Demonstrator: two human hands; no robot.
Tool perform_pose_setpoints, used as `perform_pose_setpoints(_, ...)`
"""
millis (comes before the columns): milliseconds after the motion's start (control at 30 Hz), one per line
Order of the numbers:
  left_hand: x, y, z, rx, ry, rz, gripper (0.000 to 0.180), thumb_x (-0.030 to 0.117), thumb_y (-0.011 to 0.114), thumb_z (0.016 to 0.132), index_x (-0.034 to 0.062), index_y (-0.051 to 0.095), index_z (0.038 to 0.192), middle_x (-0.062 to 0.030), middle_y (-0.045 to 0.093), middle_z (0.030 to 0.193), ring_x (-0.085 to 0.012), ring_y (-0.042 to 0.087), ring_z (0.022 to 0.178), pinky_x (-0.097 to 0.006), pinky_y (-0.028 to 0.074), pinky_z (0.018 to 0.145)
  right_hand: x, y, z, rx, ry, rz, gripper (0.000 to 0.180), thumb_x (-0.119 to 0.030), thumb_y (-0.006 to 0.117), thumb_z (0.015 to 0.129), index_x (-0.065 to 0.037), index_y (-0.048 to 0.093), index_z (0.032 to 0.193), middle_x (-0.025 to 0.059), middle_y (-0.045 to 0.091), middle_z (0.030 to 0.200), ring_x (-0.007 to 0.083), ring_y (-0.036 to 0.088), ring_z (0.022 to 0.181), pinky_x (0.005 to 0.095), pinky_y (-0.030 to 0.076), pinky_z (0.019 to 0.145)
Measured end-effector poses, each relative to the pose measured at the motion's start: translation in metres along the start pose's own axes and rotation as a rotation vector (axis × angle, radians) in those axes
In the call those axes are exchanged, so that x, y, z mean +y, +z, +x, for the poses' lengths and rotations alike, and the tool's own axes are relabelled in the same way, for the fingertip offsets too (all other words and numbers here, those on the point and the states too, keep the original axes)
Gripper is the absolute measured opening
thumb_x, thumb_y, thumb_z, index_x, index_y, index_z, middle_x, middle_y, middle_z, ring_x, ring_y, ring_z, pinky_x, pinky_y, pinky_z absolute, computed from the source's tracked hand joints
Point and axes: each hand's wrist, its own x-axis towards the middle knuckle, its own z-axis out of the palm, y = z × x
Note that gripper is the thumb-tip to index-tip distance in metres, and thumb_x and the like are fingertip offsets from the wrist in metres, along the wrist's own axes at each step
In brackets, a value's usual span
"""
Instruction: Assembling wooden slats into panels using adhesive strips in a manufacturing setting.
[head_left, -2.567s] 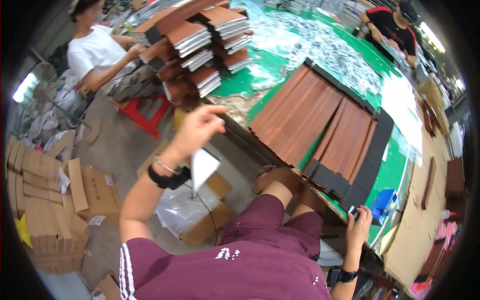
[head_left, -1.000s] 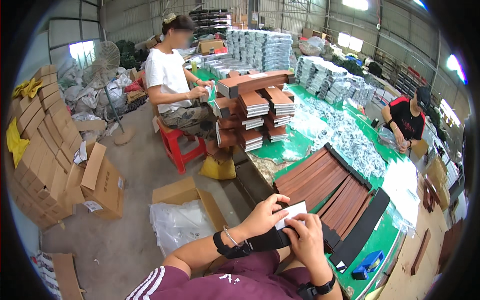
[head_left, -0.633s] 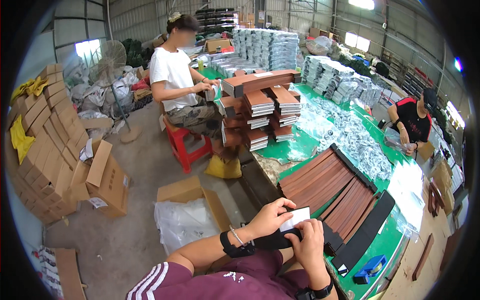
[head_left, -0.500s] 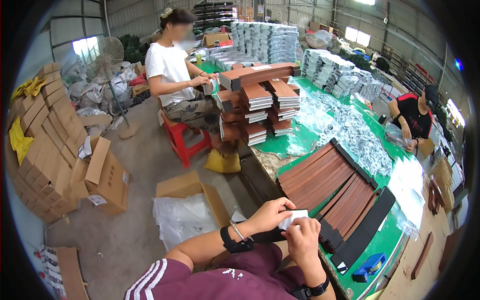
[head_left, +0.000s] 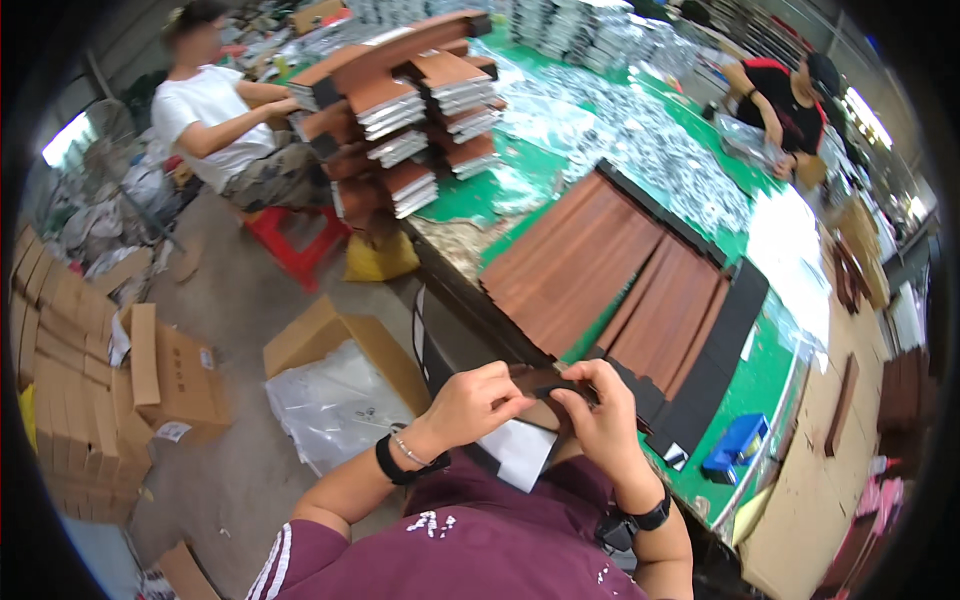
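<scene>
My left hand (head_left: 478,402) is closed in a pinch, its fingertips over a dark strip at the table's near edge. Facing it, my right hand (head_left: 602,402) is closed too, thumb against forefinger. Whatever lies in either pinch is too small to make out. Just below the fingers a white paper label (head_left: 522,452) sits tilted over a dark, flat piece above my lap. A brown strip (head_left: 542,380) shows between the hands. Beyond them, reddish-brown wood-look slats (head_left: 570,265) with black ends lie side by side on the green table (head_left: 590,345).
A black strip (head_left: 715,350) and a blue tape dispenser (head_left: 735,447) lie at the right. Stacked brown panels (head_left: 400,110) stand far left, with small metal parts (head_left: 640,135) beyond. An open carton (head_left: 335,330) holds plastic bags. Two co-workers sit across, left (head_left: 215,130) and right (head_left: 775,110).
The view has shifted, so the table's things appear further left and higher. My hands have moved apart; the white label, between my fingers before, now sits below them.
</scene>
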Motion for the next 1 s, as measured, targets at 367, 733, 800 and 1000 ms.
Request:
perform_pose_setpoints(367,0.017,0.026,0.009,0.006,-0.028,0.059,0.039,0.022,0.081,0.081,0.0045,0.069,0.114,-0.0085,0.066,0.097,-0.0236,0.069,0.073,-0.031,0.055,0.058,0.013,-0.003,0.0,-0.029,0.185,-0.002,0.023,-0.007,0.08,0.078,-0.003,0.068,0.097,0.0084,0.061,0.08,0.023,0.059,0.073,0.034,0.049,0.068)
perform_pose_setpoints(733,0.007,0.033,0.015,0.146,-0.139,0.14,0.026,0.011,0.078,0.084,-0.0003,0.064,0.103,-0.0113,0.067,0.092,-0.0211,0.063,0.06,-0.031,0.053,0.054,0.019,-0.007,0.02,0.031,-0.2,-0.444,0.078,-0.009,0.081,0.077,0.003,0.044,0.145,0.0219,0.059,0.129,0.0382,0.057,0.112,0.0434,0.048,0.094)
perform_pose_setpoints(800,0.003,0.032,0.014,0.131,-0.2,0.138,0.022,0.016,0.078,0.086,0.001,0.068,0.099,-0.0101,0.066,0.091,-0.02,0.062,0.059,-0.031,0.053,0.055,0.028,-0.01,0.025,0.016,-0.146,-0.572,0.078,-0.017,0.083,0.076,0.004,0.047,0.142,0.0255,0.045,0.146,0.0413,0.048,0.129,0.0489,0.038,0.106)
perform_pose_setpoints(1000,0.01,0.033,0.017,0.123,-0.244,0.13,0.021,0.015,0.079,0.085,0.0014,0.072,0.099,-0.0086,0.063,0.09,-0.0185,0.06,0.059,-0.03,0.051,0.055,0.042,-0.013,0.028,-0.188,-0.079,-0.572,0.054,-0.021,0.082,0.076,0.002,0.062,0.12,0.0238,0.047,0.146,0.0414,0.042,0.136,0.0533,0.031,0.113)
